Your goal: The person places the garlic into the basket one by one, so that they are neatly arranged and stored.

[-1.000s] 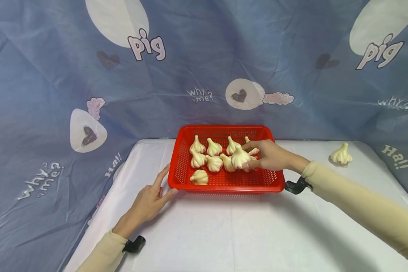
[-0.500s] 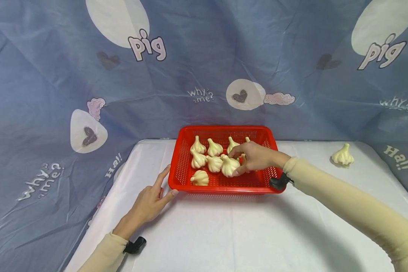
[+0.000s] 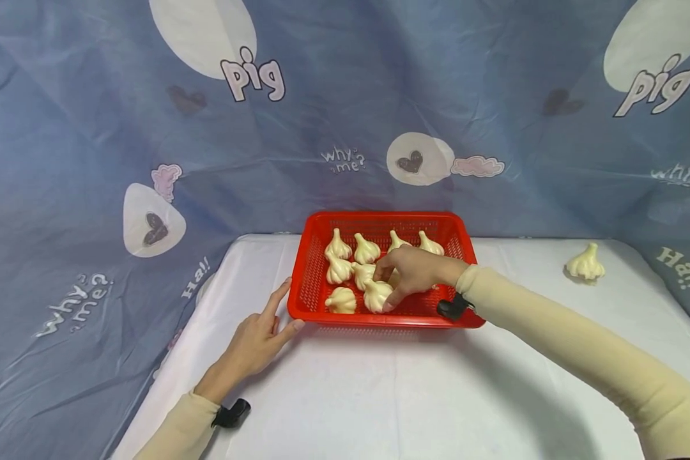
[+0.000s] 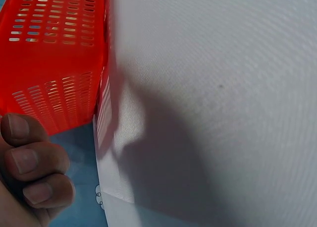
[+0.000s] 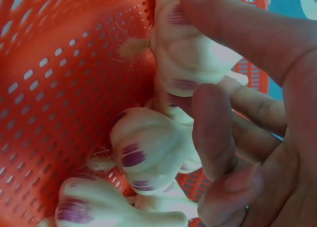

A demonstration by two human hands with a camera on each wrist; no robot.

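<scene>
My right hand (image 3: 415, 271) is inside the red plastic basket (image 3: 379, 319). Its thumb and fingers pinch a garlic bulb (image 3: 376, 296) low at the front of the basket. The right wrist view has the held garlic bulb (image 5: 193, 48) up close, with purple streaks and a tuft of roots. Just left of it lies another bulb (image 3: 342, 300), on its side. Behind, more garlic bulbs stand in rows, partly covered by the hand. My left hand (image 3: 255, 338) touches the basket's front left corner with straight thumb and index finger; its other fingers (image 4: 37, 160) are bent.
One garlic bulb (image 3: 586, 262) sits outside the basket at the back right of the white-covered table (image 3: 345, 390). A blue printed cloth (image 3: 299, 108) hangs along the back and sides of the table.
My right hand has carried the garlic bulb left and toward the front of the basket, lowering it beside the lying bulb. The left hand has stayed at the corner.
</scene>
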